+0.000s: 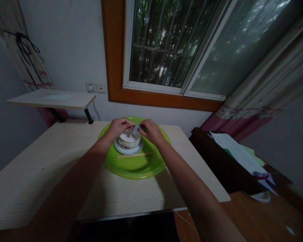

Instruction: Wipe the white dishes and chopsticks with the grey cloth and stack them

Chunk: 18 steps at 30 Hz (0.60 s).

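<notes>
Above a stack of white bowls (129, 143), my left hand (119, 128) is closed in a pinch on a thin chopstick (130, 123). A small grey-blue cloth (135, 128) is wrapped over the chopstick between my hands. My right hand (152, 131) has its fingers closed at the cloth's right side; the fingertips are partly dark and hard to make out. The bowls rest on a white plate (128, 151) inside a round green basin (138, 174). In front of the plate, a pair of light wooden chopsticks (135, 155) lies across the basin floor.
The basin stands on a pale wooden table (53, 168). A small raised shelf (53, 99) on black legs is at the back left. Behind are a wall socket (96, 88) and a window (166, 50). Papers (237, 154) lie on dark furniture to the right.
</notes>
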Available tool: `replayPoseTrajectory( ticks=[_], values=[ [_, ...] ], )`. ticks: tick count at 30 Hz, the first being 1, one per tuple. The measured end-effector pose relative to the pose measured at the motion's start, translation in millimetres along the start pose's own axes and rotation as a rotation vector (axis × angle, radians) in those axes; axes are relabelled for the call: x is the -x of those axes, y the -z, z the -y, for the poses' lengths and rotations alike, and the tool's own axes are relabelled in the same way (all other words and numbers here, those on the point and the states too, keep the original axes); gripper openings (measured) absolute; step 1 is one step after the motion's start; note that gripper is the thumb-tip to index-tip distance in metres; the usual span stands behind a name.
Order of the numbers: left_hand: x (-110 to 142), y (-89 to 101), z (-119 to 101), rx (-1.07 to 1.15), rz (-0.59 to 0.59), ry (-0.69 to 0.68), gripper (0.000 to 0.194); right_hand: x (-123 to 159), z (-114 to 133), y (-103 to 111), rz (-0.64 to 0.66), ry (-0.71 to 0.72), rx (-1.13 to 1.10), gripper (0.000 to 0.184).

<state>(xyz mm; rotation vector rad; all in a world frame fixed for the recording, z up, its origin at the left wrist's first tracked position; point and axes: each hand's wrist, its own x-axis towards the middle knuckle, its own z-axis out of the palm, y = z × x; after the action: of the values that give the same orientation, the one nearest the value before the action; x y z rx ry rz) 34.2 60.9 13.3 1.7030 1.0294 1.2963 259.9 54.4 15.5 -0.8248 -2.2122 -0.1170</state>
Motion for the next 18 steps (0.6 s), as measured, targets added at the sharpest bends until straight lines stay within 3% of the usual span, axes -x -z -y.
replayPoseTrajectory(
  ticks=[4,8,13,18],
  values=[
    [3.9,-2.4,-5.3,-0.166,0.016,-0.123,0.011,-1.4,7.8,0.0,0.024,0.067,0.01,0.011],
    [5.2,-1.6,-12.6,-0.185,-0.02,-0.168,0.01,-1.8,7.7,-1.2,0.018,0.021,0.016,0.012],
    [1.9,2.7,-10.2,-0.082,-0.136,-0.088,0.015,-1.1,1.5,-2.2,0.007,-0.018,0.034,0.014],
    [-1.7,2.2,0.9,0.045,-0.094,-0.028,0.023,0.7,-3.4,-1.9,-0.007,-0.013,0.052,0.013]
  ],
)
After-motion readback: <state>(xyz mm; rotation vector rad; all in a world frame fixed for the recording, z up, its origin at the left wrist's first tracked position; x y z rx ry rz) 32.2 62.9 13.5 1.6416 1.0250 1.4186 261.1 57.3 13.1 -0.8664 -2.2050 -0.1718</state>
